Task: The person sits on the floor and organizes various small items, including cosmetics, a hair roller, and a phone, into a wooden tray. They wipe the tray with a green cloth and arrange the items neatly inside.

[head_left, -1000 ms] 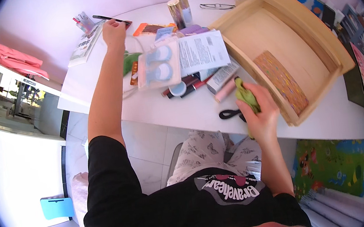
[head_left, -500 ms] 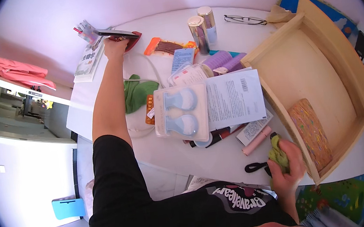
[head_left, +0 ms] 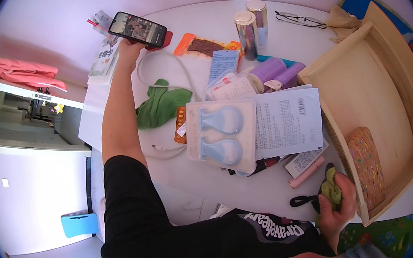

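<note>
At the far left of the table my left hand (head_left: 130,53) is closed on a black phone (head_left: 138,29), its lit screen turned toward me; the fingers behind the phone are hidden. A red object (head_left: 163,40) lies partly behind the phone. At the near right my right hand (head_left: 339,203) is closed around a crumpled olive-green cloth (head_left: 331,191), beside the drawer's near wall. A dark tip sticks up from the cloth, and a black loop (head_left: 302,200) lies next to it. The pink tube (head_left: 307,172) is just beyond this hand.
A wooden drawer (head_left: 341,149) with a speckled brown block (head_left: 366,167) fills the right. Mid-table lie a clear pack with blue brushes (head_left: 221,135), a white packet (head_left: 289,119), purple rollers (head_left: 266,73), a green cloth (head_left: 163,103) and a white cable (head_left: 187,70). Two bottles (head_left: 247,35) and glasses (head_left: 301,19) stand farther back.
The phone, seen almost edge-on before, has tilted up so its screen faces me, with my left hand still at it. My right hand keeps its grip on the olive-green cloth. The view has shifted slightly.
</note>
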The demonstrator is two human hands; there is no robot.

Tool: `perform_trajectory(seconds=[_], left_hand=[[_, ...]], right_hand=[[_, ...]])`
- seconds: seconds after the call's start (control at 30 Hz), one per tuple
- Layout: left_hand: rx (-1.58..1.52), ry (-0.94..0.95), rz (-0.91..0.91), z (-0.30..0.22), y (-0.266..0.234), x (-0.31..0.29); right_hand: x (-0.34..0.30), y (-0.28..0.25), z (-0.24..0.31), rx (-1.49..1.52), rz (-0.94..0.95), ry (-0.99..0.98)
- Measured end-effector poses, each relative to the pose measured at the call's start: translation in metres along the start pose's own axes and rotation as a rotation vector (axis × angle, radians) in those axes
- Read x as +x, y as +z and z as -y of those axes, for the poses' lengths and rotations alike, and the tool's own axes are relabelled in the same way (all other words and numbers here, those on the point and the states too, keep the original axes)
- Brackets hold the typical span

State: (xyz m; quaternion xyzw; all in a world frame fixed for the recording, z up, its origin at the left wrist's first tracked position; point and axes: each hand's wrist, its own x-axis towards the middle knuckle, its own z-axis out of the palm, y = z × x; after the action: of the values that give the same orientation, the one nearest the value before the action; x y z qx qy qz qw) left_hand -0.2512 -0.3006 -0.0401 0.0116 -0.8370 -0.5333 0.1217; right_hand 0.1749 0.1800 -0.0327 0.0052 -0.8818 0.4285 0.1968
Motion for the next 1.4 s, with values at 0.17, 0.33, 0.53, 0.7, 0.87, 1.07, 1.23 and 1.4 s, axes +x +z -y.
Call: perform_trajectory(seconds=[0.17,0.33,0.53,0.7,0.87,1.07,1.23,1.4], left_hand=[[-0.058,0.022,-0.015,0.007,0.0,-0.001],[0.007,0.046,-0.066,0.008,0.007,0.0],[0.115,0.079,-0.12,0.002,0.013,-0.004],[0.345,0.162,-0.269,-0.007,0.024,-0.008],[0.68,0.084,-0.365,-0.006,0.035,0.005],[0.595,0.123,-0.441,-0.004,0.063,0.014],[0.674,0.118,-0.508,0.043,0.025,0.035],[0.305,0.208,-0.69,-0.003,0.005,0.0]], right_hand=[[0.001,-0.001,0.003,-0.012,0.005,0.009],[0.001,-0.001,0.005,-0.007,-0.007,0.032],[0.001,0.001,0.006,0.004,-0.028,0.034],[0.0,0.003,0.007,0.012,-0.051,0.027],[-0.001,0.004,0.009,0.003,-0.066,0.04],[-0.001,0.006,0.015,0.015,-0.135,0.034],[0.008,0.009,0.011,0.002,-0.171,-0.012],[0.009,0.023,-0.005,0.06,-0.25,-0.031]])
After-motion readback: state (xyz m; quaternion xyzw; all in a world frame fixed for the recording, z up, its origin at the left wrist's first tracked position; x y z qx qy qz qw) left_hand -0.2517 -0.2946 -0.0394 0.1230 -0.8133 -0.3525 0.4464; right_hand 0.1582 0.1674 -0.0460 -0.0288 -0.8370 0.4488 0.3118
